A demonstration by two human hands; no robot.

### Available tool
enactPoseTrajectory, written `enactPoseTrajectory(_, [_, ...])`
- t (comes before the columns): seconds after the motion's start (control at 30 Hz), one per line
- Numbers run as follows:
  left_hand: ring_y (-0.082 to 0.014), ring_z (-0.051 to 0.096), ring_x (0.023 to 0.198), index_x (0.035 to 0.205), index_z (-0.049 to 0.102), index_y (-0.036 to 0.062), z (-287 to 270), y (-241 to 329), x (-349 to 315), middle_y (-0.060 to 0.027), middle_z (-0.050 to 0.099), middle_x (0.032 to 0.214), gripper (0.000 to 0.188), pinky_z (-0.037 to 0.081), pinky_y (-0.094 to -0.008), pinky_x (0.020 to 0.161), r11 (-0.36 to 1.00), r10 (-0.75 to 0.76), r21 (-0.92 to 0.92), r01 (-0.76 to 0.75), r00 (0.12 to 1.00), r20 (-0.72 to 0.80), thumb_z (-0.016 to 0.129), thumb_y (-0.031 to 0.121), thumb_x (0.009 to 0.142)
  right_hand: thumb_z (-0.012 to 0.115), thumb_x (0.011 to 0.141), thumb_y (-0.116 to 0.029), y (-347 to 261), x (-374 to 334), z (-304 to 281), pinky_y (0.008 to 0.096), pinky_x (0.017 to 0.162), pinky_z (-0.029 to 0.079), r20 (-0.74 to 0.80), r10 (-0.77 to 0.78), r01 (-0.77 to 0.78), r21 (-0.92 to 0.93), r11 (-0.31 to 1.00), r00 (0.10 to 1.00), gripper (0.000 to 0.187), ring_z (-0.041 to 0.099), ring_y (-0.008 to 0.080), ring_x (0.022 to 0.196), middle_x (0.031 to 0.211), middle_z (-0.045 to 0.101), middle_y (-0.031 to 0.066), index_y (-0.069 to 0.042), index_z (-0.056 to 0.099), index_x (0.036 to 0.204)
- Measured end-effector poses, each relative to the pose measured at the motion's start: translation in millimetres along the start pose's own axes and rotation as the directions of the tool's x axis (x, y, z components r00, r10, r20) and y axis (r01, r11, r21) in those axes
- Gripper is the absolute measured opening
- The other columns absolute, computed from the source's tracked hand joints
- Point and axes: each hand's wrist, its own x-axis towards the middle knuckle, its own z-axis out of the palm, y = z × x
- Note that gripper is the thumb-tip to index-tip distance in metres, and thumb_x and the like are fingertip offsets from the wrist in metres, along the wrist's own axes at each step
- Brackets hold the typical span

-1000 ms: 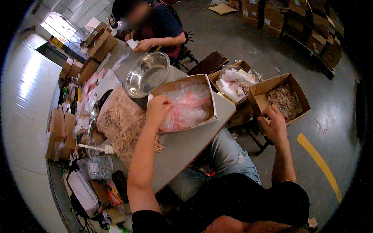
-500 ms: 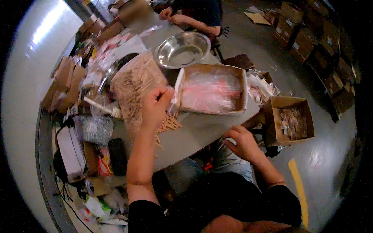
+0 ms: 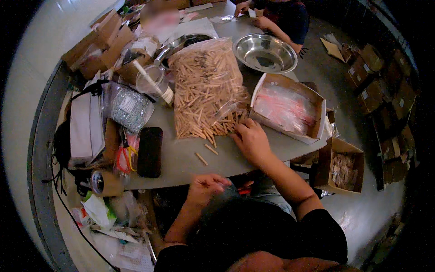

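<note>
A large clear plastic bag [image 3: 206, 77] of short wooden sticks lies in the middle of the table, with sticks spilling from its near end. My right hand [image 3: 253, 141] reaches to the right edge of these loose wooden sticks [image 3: 199, 129]. Its fingers are bent together at the sticks, and whatever lies between the tips is hidden. Close to my body, at the table's near edge, my left hand [image 3: 206, 188] hovers with loosely curled, slightly blurred fingers and nothing visible in them. Two single sticks [image 3: 201, 158] lie apart between the bag and my left hand.
Right of the bag sits an open carton [image 3: 319, 120] of clear, pink-marked plastic sleeves, with a steel basin [image 3: 265, 54] behind it. A black phone [image 3: 150, 152], scissors [image 3: 126, 156] and a bag of grey pellets [image 3: 131, 106] are on the left. Another person [image 3: 285, 22] works across the table.
My left hand has drawn back from beside the carton toward my body. My right hand has moved forward from the table's edge to the sticks. The view has shifted left.
</note>
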Motion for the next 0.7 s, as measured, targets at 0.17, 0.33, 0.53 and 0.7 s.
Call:
enactPoseTrajectory(0.17, [-0.0142,0.06,0.082,0.089,0.063,0.0021,-3,-33,-7,-0.0082,0.065,0.093,0.011,0.048,-0.0262,0.076,0.958,-0.286,0.068,0.278,0.937,0.201,0.07,0.004,0.081,0.068,0.077,-0.012,5,-9,7,0.0414,0.078,0.05,-0.019,-0.005,0.005,-0.015,1.0,1.0,0.012,0.059,0.0333,0.089,0.095,0.06,0.0137,-0.003,0.063,0.084])
enactPoseTrajectory(0.33, [-0.0111,0.058,0.089,0.091,0.063,0.0038,5,-52,2,-0.0027,0.064,0.094,0.012,0.047,-0.0268,0.082,0.915,-0.4,0.205,0.348,0.851,0.341,0.071,0.007,0.082,0.068,0.075,-0.008,23,-40,-8,0.04,0.082,0.05,0.077,0.052,-0.06,0.113,0.992,0.996,0.014,0.059,0.0327,0.094,0.102,0.061,0.0137,-0.003,0.064,0.088])
enactPoseTrajectory(0.53, [-0.0101,0.057,0.087,0.09,0.063,0.0049,6,-72,13,-0.0019,0.063,0.092,0.013,0.047,-0.0267,0.082,0.953,-0.303,0.098,0.288,0.862,0.406,0.072,0.008,0.081,0.068,0.074,-0.006,7,-25,-13,0.0404,0.086,0.049,0.13,-0.075,0.078,-0.016,0.997,0.989,0.04,0.056,0.0341,0.101,0.118,0.056,0.0143,-0.006,0.06,0.114])
enactPoseTrajectory(0.7, [-0.0092,0.057,0.085,0.086,0.061,0.0054,6,-73,15,-0.0006,0.061,0.09,0.012,0.046,-0.025,0.08,0.943,-0.332,0.124,0.308,0.866,0.375,0.072,0.008,0.082,0.067,0.076,-0.004,15,-22,0,0.0405,0.089,0.048,0.145,-0.289,0.295,-0.022,0.955,0.946,0.046,0.057,0.0338,0.102,0.121,0.055,0.0136,-0.005,0.059,0.121])
